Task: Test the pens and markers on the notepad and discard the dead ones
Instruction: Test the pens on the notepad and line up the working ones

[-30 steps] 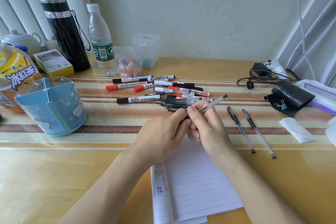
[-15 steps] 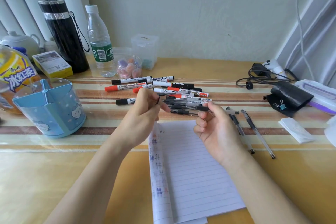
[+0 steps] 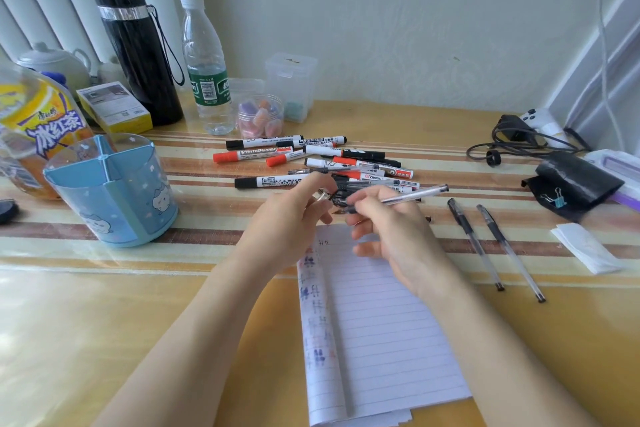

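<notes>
My right hand (image 3: 391,236) grips a clear gel pen (image 3: 415,194) just above the top of the lined notepad (image 3: 384,329). The pen's tip points left and its black end points right. My left hand (image 3: 291,222) pinches a small clear pen cap (image 3: 323,196) close to that tip. Behind both hands lies a pile of whiteboard markers and pens (image 3: 329,158) with red and black caps. Two capped black gel pens (image 3: 485,246) lie apart on the table to the right. The notepad's folded left edge carries blue and red test scribbles.
A blue divided pen holder (image 3: 110,191) stands at the left. Behind it are a drink bottle (image 3: 31,128), a black flask (image 3: 138,52), a water bottle (image 3: 207,69) and small clear boxes. Cables, a black pouch (image 3: 575,184) and folded paper (image 3: 585,246) lie at the right.
My hands were together on the pen, then drew apart with the cap in the left. Now they are close again, with the pen raised and the cap near its tip.
</notes>
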